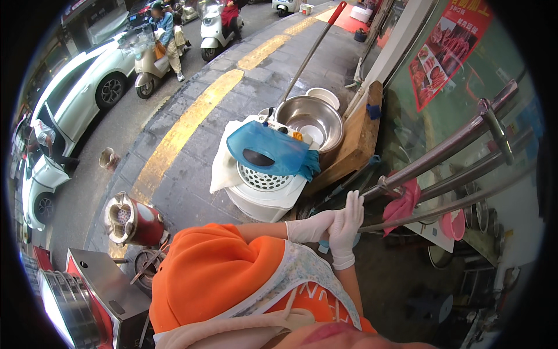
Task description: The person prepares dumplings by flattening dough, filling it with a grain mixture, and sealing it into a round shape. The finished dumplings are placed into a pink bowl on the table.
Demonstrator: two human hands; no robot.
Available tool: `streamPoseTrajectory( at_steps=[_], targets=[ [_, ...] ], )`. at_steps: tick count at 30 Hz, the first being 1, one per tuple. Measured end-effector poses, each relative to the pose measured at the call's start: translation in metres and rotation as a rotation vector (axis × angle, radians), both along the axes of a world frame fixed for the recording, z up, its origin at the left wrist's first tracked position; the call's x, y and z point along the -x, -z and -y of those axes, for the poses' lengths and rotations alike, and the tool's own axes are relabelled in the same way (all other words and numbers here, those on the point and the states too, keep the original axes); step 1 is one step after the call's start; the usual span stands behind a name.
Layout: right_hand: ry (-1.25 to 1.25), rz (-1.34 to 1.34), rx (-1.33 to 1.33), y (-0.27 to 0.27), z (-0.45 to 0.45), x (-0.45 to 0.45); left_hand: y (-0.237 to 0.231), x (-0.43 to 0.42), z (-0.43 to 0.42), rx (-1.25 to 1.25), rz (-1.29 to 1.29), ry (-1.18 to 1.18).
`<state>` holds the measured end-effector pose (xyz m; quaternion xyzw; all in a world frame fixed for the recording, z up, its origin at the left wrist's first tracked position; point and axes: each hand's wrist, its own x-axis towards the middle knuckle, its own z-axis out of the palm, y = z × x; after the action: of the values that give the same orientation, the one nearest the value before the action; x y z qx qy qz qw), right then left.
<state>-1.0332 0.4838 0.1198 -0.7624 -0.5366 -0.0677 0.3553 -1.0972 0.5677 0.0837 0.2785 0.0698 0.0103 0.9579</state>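
My left hand (310,227) and my right hand (347,231) meet in front of my apron (305,261), both in thin white gloves. The right one crosses over the left, its fingers stretched out straight, and nothing shows in it. Behind it the left fingers are hidden. Just beyond them stands a white plastic spin dryer (261,205) with its translucent blue lid (270,144) raised and a perforated drum (263,178) showing. A pale cloth (224,168) hangs over its left side, a teal cloth (310,165) over its right.
A steel basin (320,113) and a red-tipped pole (309,56) stand behind the dryer. Metal bars (449,144) with a pink cloth (403,203) rise right. Left are a red stove (139,220) and steel cabinet (109,283). Scooter riders (163,35) and a white car (78,87) occupy the road.
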Motion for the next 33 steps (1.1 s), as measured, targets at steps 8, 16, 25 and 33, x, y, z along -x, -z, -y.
streamPoseTrajectory(
  at_steps=[8, 16, 25, 33],
  targets=[
    [0.000, 0.069, 0.029, -0.001, 0.004, 0.008, -0.027, -0.002, -0.035, 0.256, -0.177, 0.030],
    [0.033, 0.053, 0.039, -0.017, 0.006, 0.005, -0.032, 0.012, 0.004, 0.154, -0.173, 0.051],
    [-0.013, 0.035, 0.044, -0.015, 0.008, 0.033, -0.037, 0.014, -0.016, -0.011, -0.039, 0.047],
    [0.177, 0.170, 0.113, -0.020, 0.010, 0.008, -0.044, 0.022, -0.008, 0.083, -0.270, 0.094]
  ],
)
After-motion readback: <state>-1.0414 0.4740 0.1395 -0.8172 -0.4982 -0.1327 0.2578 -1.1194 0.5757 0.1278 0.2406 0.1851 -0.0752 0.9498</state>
